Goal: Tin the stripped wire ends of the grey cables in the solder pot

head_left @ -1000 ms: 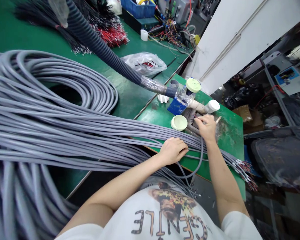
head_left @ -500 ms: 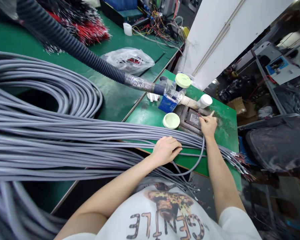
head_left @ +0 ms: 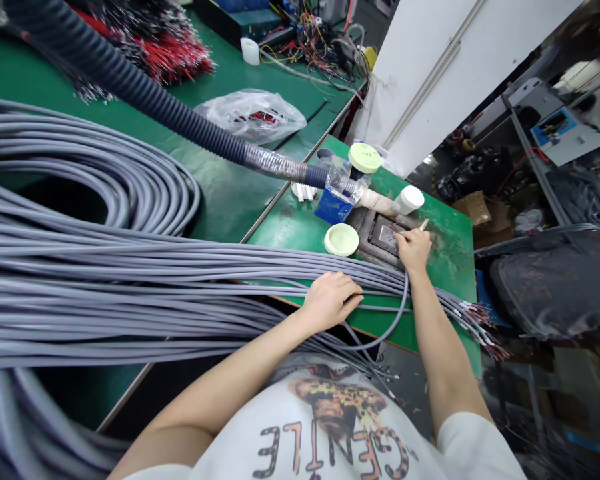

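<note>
My right hand (head_left: 415,250) is closed on the end of a grey cable (head_left: 407,293), which loops down below it. Thin stripped wires (head_left: 393,230) stick out from the fingertips over a solder pot (head_left: 385,235) with a shiny, silvery square surface. My left hand (head_left: 333,298) lies across the bundle of grey cables (head_left: 260,263), its fingers curled round at the bundle's near side; the exact grip is partly hidden under the palm. Bare wire ends (head_left: 480,323) fan out at the bundle's right end.
A pale green dish (head_left: 341,240), a blue box (head_left: 334,203), a round-lidded jar (head_left: 365,159) and a white cup (head_left: 410,199) surround the pot. A ribbed hose (head_left: 180,110) crosses overhead. A large cable coil (head_left: 145,160) and a plastic bag (head_left: 257,115) lie on the left table.
The view has shifted very slightly. The wires in my right hand stay over the pot, with that hand moved a touch left; my left hand keeps its place.
</note>
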`<action>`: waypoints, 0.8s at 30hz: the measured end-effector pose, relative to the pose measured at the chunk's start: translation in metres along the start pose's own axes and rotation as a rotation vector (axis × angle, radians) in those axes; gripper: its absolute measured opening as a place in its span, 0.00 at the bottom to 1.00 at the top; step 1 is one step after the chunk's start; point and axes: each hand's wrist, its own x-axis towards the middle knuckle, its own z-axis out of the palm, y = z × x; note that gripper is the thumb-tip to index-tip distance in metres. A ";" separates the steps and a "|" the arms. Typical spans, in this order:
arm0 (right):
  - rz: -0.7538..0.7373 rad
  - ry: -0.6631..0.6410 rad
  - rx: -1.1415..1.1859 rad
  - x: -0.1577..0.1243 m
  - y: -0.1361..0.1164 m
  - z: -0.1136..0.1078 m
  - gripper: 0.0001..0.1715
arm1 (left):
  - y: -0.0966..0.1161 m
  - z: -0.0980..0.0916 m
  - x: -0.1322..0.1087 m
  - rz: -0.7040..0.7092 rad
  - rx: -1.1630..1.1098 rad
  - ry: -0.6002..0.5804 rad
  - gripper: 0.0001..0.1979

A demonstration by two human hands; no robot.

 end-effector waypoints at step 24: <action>-0.208 -0.095 0.459 -0.009 -0.093 -0.021 0.07 | 0.003 -0.001 0.002 0.008 0.032 -0.003 0.13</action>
